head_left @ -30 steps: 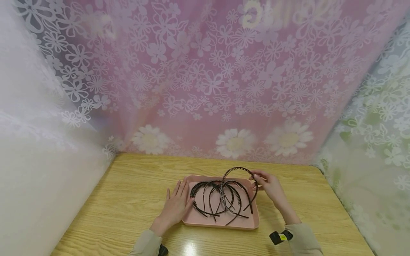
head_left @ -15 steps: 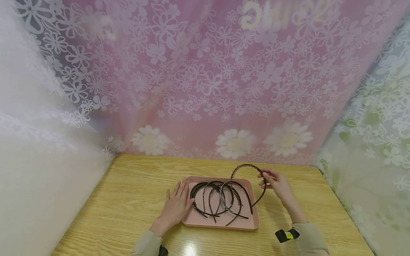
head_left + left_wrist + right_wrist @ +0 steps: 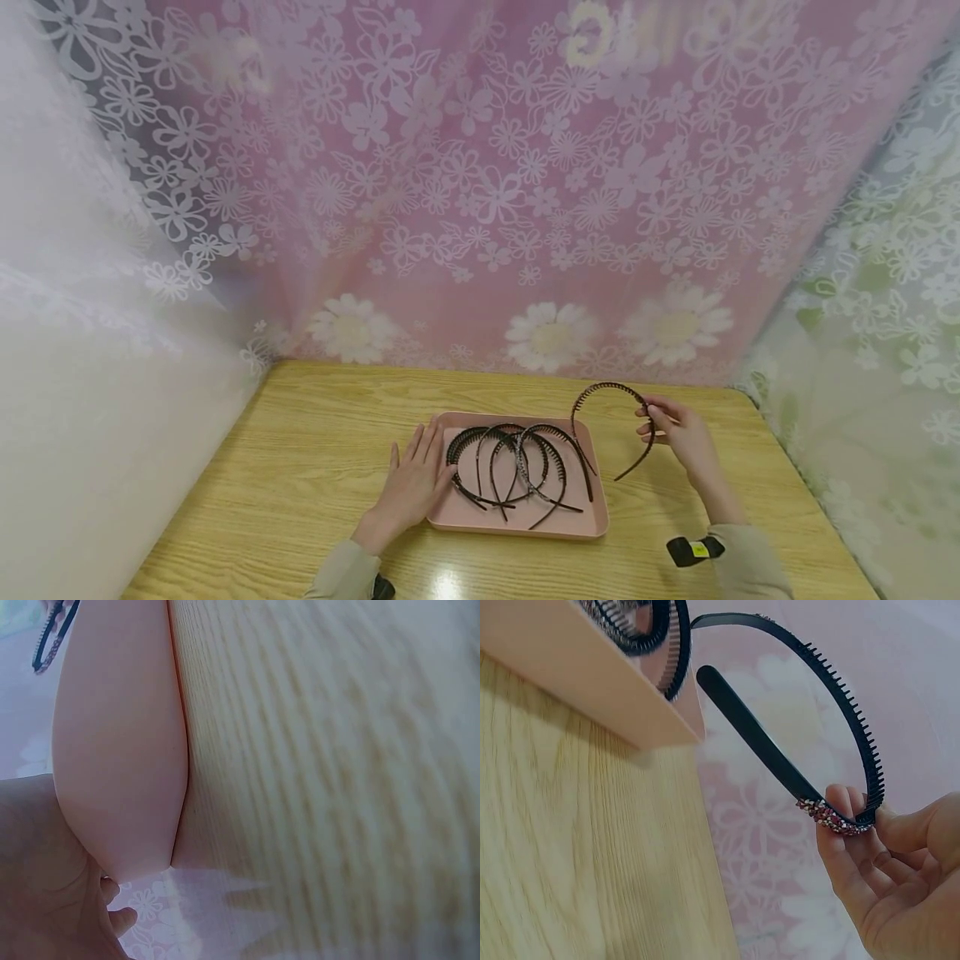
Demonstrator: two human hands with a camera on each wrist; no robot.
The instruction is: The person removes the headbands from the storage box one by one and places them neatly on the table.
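A black toothed headband (image 3: pixel 611 385) is pinched between thumb and fingers of my right hand (image 3: pixel 686 439), raised at the right end of the pink tray (image 3: pixel 517 532). In the right wrist view, reddish and silvery glitter covers part of this headband (image 3: pixel 866 742) where the hand (image 3: pixel 900 877) grips it. One of its ends still overlaps the tray's right rim in the head view. Several more dark headbands (image 3: pixel 491 437) lie overlapping inside the tray. My left hand (image 3: pixel 408 490) rests with straight fingers along the tray's left side; in the left wrist view the palm (image 3: pixel 45 855) touches the tray wall (image 3: pixel 120 735).
The tray stands on a wood-grain table (image 3: pixel 315 442). A pink floral curtain (image 3: pixel 480 208) hangs behind the far edge, with pale sheets (image 3: pixel 127 333) at the left and flowered ones at the right. A black strap (image 3: pixel 693 550) circles the right wrist.
My right hand has moved to the right with the headband, carrying most of it out from over the tray. The left hand has stayed in place.
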